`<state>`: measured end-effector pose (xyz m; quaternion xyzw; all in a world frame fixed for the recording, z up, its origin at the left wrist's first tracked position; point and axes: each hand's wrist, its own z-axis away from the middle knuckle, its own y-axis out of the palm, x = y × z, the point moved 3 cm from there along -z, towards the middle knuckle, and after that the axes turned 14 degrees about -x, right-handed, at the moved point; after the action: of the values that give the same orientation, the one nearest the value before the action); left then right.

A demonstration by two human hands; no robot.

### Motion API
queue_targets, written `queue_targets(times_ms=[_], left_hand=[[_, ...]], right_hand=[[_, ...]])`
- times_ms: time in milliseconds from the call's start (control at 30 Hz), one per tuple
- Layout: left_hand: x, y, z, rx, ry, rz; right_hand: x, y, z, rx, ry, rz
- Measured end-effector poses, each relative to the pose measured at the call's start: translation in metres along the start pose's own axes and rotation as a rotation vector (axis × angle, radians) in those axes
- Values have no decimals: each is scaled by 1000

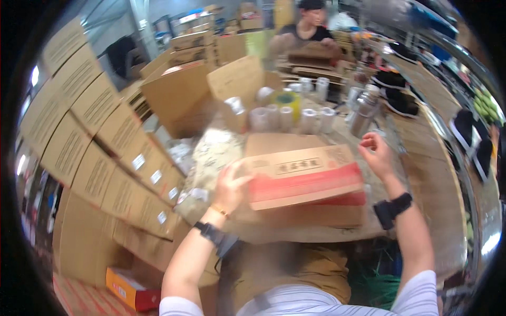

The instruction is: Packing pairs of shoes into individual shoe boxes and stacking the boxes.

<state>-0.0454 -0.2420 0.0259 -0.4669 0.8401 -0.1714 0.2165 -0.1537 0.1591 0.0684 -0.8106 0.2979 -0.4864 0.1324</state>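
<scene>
A flat tan cardboard box (298,173) with a red band along its side is tilted up over the table in front of me. My left hand (230,185) grips its left end, fingers partly hidden and blurred. Under and behind it lie more flat cardboard pieces (279,141), one with a red strip. Past the box's right end, apart from it, my right hand (376,152) is raised with its fingers curled in toward the thumb. Nothing shows between those fingers.
Tape rolls (308,120) stand behind the box, beside a metal flask (365,109). Stacked cartons (95,137) rise at the left, near an open carton (176,95). Black shoes (398,100) lie along the right-hand bench (437,174). A co-worker (308,31) is at the far side.
</scene>
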Motion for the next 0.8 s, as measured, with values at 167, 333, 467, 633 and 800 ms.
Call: queue_targets(times_ms=[167, 333, 467, 633, 800], left_hand=[[-36, 11, -53, 653, 71, -12], [-60, 29, -57, 895, 55, -217], [-54, 26, -68, 940, -19, -134], [-66, 29, -18, 478, 38, -103], [-91, 2, -4, 331, 66, -39]], right_hand=[[73, 26, 33, 605, -685, 512], [66, 49, 23, 588, -674, 426], [62, 49, 13, 700, -531, 213], [12, 52, 40, 317, -682, 178], [14, 34, 75, 73, 358, -1058]])
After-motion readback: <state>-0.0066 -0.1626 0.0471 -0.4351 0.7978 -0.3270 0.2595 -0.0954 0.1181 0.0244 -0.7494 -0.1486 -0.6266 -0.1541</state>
